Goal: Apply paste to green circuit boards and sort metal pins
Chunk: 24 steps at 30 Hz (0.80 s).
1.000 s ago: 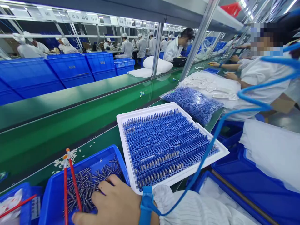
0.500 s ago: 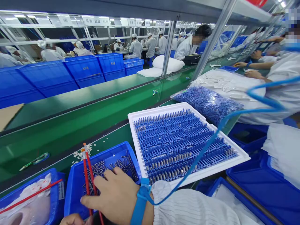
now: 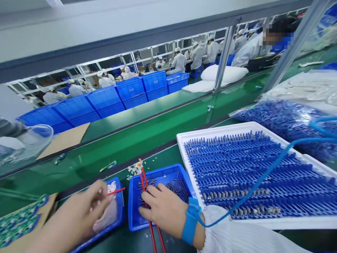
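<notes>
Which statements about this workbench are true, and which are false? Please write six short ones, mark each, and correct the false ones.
1. The right hand is over a blue bin that holds dark metal parts. True.
2. The blue wristband is on the left wrist. False: it is on the right wrist.
3. The white tray carries rows of blue parts. True.
4. Two long red sticks lie in the white tray. False: they cross the blue bin.
5. The left hand is at the white tray. False: it is at another bin, left of the first.
6. The plastic bag beside the tray holds blue pieces. True.
</notes>
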{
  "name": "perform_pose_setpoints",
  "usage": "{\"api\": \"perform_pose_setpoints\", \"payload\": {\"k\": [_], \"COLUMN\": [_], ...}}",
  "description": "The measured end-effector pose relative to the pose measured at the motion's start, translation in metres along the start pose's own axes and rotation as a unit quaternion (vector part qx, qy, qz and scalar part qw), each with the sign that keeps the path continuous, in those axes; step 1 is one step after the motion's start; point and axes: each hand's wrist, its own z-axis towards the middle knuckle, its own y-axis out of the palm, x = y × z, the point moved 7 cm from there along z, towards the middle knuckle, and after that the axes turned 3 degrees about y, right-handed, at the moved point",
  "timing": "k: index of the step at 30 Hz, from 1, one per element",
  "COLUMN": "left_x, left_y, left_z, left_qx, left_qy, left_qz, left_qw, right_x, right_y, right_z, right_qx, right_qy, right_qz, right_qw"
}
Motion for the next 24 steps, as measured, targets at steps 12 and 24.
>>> {"api": "perform_pose_setpoints", "payload": {"k": [12,24], "left_x": [-0.104,-0.086], "left_y": [0.037,0.055], "left_z": [0.17,0.185], "left_qx": [-0.101,-0.065], "left_qy": [-0.019,-0.01], "left_qz": [0.112,0.012], "left_qw": [0.988,0.998], "right_x": [-0.004,0.013], "right_y": [-0.005,-0.081], "right_z": [0.0,-0.024], "right_qx": [0.095,0.384], "right_qy": [-0.105,-0.102], "right_qz": [-0.038,0.031], "right_qw": [0.989,0.917]}}
